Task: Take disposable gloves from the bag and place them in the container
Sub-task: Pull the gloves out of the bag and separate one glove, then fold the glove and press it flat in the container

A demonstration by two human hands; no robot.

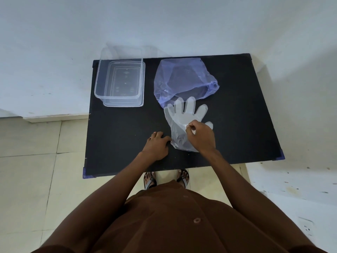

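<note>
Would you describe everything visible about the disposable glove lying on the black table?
The disposable glove is thin, translucent, whitish plastic film, lying flat on the black table, fingers spread toward the blue bag, its fingertips overlapping the bag's near edge. The wrinkled cuff faces the person. The right hand pinches its palm area; the left hand touches the cuff's edge.

- One black table (237, 106).
- One clear container (102, 88) on its far left corner.
- One bluish bag (184, 77) on it.
- One glove stack (184, 115); count unclear.
- Two hands.
</note>
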